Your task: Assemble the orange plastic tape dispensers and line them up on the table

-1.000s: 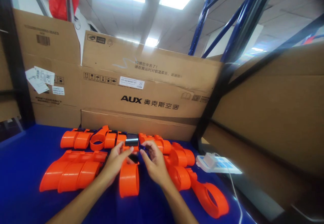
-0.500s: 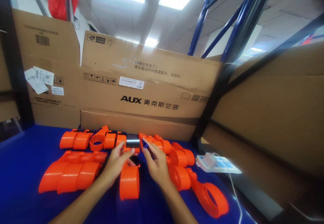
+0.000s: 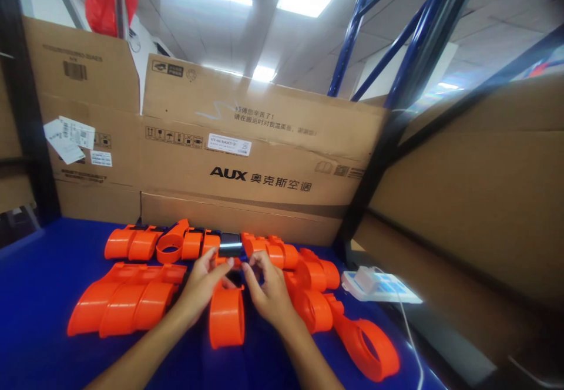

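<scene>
An orange tape dispenser [image 3: 226, 318] hangs in my left hand [image 3: 203, 281], its round ring towards me and a dark, silver-edged plate [image 3: 231, 244] at its far end. My left fingers and thumb are closed around its middle and partly hide it. My right hand [image 3: 269, 287] is closed, thumb and forefinger at the dispenser's right side. A small blue part [image 3: 244, 254] shows at these fingertips, against the end of the plate. The fingers hide most of it, so I cannot tell whether it is seated.
Several orange dispensers [image 3: 123, 302] lie in rows at the left, with more [image 3: 368, 349] at the right and along the back of the blue table [image 3: 39, 296]. Behind stands a cardboard sheet [image 3: 185, 172]. A white power strip [image 3: 396, 289] with a cable lies at the right edge beside a dark post.
My right hand has moved slightly left and down, bringing the small blue part from beside the plate against the dispenser. My left hand has stayed in place.
</scene>
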A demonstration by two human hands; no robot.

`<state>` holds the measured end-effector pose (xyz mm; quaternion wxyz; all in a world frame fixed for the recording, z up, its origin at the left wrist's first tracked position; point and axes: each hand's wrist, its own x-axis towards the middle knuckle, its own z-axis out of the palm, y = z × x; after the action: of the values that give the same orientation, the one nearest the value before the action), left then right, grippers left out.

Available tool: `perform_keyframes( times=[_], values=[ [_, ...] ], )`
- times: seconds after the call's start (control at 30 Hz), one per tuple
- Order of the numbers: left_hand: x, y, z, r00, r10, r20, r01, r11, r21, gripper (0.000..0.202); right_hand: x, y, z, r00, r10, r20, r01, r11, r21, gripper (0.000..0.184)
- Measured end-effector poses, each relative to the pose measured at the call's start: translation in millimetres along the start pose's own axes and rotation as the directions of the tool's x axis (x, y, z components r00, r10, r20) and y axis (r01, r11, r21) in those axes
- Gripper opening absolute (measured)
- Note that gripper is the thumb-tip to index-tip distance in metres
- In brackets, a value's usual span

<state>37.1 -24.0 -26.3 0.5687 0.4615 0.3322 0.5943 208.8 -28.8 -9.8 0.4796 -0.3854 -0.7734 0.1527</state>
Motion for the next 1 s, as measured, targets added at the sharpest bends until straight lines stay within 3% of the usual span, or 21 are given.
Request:
perform_keyframes(
  times=[0.17, 0.73, 0.83, 0.9, 1.0],
  values=[
    [0, -1, 0.8, 1.0, -0.006, 0.002, 0.006, 1.0, -0.006, 0.05, 1, -9, -4, 0.997, -0.042, 0.065, 0.045, 0.998, -0.041, 0.013],
    [-3, 6, 3.3, 0.998, -0.04, 0.048, 0.043, 0.998, -0.047, 0.051, 2, -12, -10, 0.993, -0.053, 0.109, 0.051, 0.998, 0.022, 0.015],
    [-3, 8, 2.1, 0.996, -0.072, 0.051, 0.076, 0.993, -0.094, 0.05, 2, -9, -9, 0.995, -0.013, 0.102, 0.001, 0.993, 0.121, 0.016],
    [-2, 9, 1.0, 0.993, -0.101, 0.064, 0.108, 0.987, -0.122, 0.053, 3, -6, -8, 0.999, 0.032, 0.022, -0.037, 0.963, 0.267, 0.016],
    [-3, 10, 0.4, 0.971, -0.176, 0.164, 0.199, 0.971, -0.134, 0.072, 5, -5, -9, 0.991, 0.127, -0.04, -0.095, 0.884, 0.459, 0.025]
  ],
)
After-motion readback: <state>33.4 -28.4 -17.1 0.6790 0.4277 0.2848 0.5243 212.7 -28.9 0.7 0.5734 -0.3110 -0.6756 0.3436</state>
